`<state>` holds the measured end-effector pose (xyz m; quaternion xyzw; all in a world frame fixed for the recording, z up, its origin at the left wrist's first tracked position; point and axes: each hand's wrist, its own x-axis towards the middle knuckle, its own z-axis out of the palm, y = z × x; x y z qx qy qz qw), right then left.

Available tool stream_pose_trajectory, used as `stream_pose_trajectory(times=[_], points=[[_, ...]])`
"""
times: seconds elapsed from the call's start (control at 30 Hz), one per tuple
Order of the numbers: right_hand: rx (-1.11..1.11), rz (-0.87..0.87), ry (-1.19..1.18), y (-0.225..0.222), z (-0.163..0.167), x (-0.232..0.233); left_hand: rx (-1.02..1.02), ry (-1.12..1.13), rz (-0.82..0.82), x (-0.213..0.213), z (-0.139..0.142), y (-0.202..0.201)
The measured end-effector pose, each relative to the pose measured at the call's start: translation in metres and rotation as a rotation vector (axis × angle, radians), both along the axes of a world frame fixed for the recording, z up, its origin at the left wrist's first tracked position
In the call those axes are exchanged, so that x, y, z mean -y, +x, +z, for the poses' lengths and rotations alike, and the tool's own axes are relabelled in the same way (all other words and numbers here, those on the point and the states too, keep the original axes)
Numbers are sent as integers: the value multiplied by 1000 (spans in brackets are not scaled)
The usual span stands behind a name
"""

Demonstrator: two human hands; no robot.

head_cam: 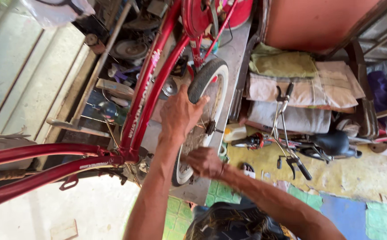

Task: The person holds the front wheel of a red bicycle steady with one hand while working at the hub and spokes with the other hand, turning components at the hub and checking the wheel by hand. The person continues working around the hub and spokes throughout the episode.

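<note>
At frame centre, the left hand [178, 114] wrapped its grip on the stiff, grippy black-tyred white-rimmed bicycle wheel [214, 84], while the right hand [205, 162] pinched its lower rim, the likely firmest hold.

One head-worn view looks steeply down, close over both forearms onto a red bicycle [127, 129].

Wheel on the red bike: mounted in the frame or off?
Cannot tell. The wheel sits beside the red frame, left hand on its tyre, right hand at the lower rim; the axle mounting is hidden.
</note>
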<state>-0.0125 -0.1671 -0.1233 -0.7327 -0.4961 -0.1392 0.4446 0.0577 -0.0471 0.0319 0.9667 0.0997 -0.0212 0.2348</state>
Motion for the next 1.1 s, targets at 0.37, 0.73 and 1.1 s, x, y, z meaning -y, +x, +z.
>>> stream_pose_trajectory(times=[0.37, 0.73, 1.1], points=[[-13, -26, -47, -3, 4, 3, 26, -15, 4, 0, 1, -3], [45, 24, -54, 4, 2, 4, -62, -19, -16, -1, 3, 1], [40, 53, -28, 8, 0, 7, -6, -14, 1, -4, -2, -3]])
